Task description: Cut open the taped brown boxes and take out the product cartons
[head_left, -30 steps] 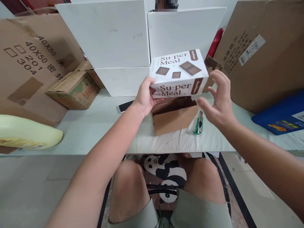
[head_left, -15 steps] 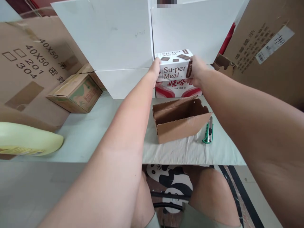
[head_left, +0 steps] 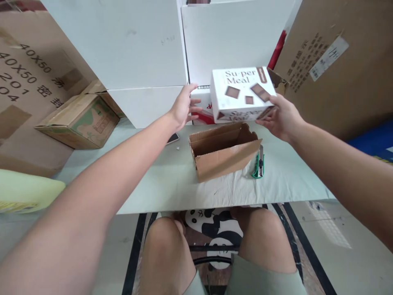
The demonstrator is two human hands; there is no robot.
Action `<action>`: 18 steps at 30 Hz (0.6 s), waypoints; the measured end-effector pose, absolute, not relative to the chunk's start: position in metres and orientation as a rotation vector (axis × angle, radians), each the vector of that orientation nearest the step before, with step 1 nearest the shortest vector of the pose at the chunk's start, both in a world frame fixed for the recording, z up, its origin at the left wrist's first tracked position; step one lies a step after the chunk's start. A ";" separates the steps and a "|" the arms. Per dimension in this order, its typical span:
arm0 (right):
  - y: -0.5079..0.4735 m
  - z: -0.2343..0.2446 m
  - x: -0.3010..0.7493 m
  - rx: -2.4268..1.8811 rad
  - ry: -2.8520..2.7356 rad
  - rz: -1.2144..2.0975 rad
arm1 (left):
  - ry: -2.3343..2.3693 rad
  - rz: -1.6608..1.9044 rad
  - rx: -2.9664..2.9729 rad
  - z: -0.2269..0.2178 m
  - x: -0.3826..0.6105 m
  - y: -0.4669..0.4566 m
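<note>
A white "Su-per Meal" box [head_left: 242,92] with brown chocolate-like squares printed on it is tilted in the air behind the open carton. My right hand [head_left: 282,116] grips it at its lower right corner. To the box's left is my left hand [head_left: 186,108], its fingers apart and nothing in them. Below both sits a brown cardboard carton [head_left: 229,164] with its top open; what lies deep inside is hidden. A green utility knife [head_left: 259,164] rests on the cloth just right of the carton. Partly covered by the raised box is a red-and-white carton [head_left: 202,118].
White panels [head_left: 138,45] stand along the back. Large cardboard sheets flank the table, one at the left [head_left: 33,102] and one at the right [head_left: 331,82]. A small printed carton [head_left: 82,123] and a pale yellow-green bottle [head_left: 30,190] occupy the left side. A dark flat object [head_left: 172,138] lies near my left wrist.
My left hand has let go of the white box and moved left with fingers spread. My right hand has turned the box so its top faces me, shifting it slightly right.
</note>
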State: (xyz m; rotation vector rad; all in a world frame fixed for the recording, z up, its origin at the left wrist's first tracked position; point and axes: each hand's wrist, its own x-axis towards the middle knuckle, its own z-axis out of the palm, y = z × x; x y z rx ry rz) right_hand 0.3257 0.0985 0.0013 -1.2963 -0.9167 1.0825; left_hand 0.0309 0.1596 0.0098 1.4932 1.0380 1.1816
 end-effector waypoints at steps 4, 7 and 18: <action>0.046 -0.034 0.397 -1.404 -0.628 0.916 | 1.114 0.968 1.533 -0.006 -0.007 0.113; 0.027 -0.065 0.429 -1.557 -0.338 0.828 | 1.077 0.968 1.695 -0.024 -0.017 0.087; 0.089 -0.130 0.421 -1.838 -0.250 0.795 | 1.154 1.309 1.951 -0.078 0.028 0.044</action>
